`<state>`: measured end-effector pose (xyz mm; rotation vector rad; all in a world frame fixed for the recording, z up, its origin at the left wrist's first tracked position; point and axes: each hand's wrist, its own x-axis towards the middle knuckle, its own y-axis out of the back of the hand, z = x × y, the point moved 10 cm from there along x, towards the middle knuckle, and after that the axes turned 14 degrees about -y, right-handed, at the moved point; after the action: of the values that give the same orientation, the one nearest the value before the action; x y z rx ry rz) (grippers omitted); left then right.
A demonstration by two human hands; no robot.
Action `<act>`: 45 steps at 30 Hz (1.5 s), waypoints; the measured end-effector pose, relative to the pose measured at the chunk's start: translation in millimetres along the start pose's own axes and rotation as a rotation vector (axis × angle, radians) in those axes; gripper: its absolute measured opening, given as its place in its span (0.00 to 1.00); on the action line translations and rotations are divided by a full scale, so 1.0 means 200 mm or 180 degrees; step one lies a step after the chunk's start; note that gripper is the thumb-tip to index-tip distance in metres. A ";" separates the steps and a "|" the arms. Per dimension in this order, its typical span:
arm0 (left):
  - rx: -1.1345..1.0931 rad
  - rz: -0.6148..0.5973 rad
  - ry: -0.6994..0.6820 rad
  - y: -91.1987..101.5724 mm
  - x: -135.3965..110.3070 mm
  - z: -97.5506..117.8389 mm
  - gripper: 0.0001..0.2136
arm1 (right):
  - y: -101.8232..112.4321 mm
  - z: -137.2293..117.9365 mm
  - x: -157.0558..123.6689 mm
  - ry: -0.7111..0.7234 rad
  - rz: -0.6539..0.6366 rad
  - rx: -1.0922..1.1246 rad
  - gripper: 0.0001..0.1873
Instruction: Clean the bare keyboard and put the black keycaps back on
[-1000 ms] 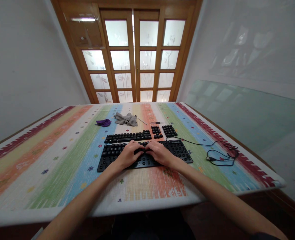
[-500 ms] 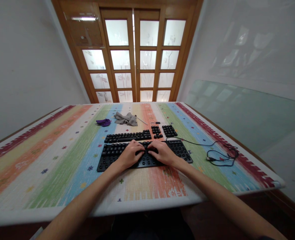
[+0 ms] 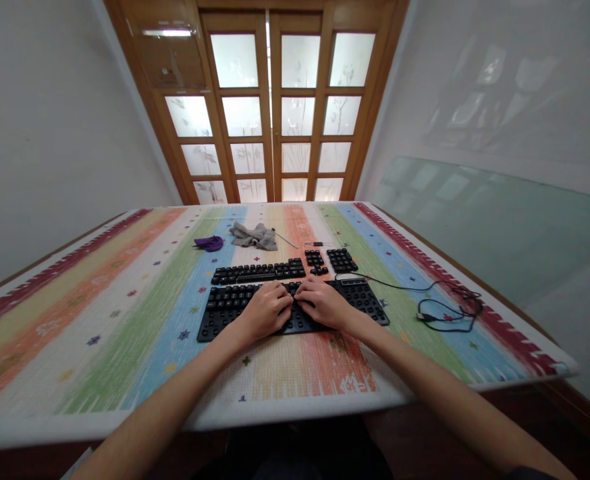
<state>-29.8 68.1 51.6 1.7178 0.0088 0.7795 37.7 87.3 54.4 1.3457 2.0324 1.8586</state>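
A black keyboard (image 3: pixel 225 310) lies flat on the striped table cover (image 3: pixel 99 320). Both my hands rest on its middle. My left hand (image 3: pixel 265 312) has its fingers curled down onto the keys. My right hand (image 3: pixel 325 305) is curled the same way, and the fingertips of both meet near the keyboard's far edge. What is pinched between them is hidden. Just behind the keyboard lies a row of loose black keycaps (image 3: pixel 257 272), with two smaller keycap groups (image 3: pixel 315 260) (image 3: pixel 341 260) to its right.
The keyboard's black cable (image 3: pixel 445 310) coils at the right near the table edge. A grey cloth (image 3: pixel 253 236), a purple object (image 3: pixel 209 243) and a thin stick (image 3: pixel 285 239) lie further back. A glass panel (image 3: pixel 499 220) leans on the right wall. Wooden doors (image 3: pixel 275 107) stand behind.
My fingertips have drawn closer together at the keyboard's far middle. The view has shifted slightly; the keyboard and keycaps stay where they were.
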 end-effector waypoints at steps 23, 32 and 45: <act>0.0064 0.0459 0.0069 0.03 -0.05 0.05 0.09 | -0.04 -0.08 -0.06 -0.0004 0.0074 -0.1038 0.08; -0.0176 0.0460 0.0183 0.02 -0.05 0.02 0.11 | -0.05 -0.08 -0.02 -0.0333 0.0182 -0.0784 0.07; -0.0247 0.0098 0.0023 -0.06 -0.07 0.03 0.19 | 0.02 0.01 0.03 -0.0250 -0.0031 -0.0052 0.12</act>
<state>-32.2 60.9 34.2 1.6450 -0.0424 0.7989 37.6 91.4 59.5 1.3790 1.9782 1.7848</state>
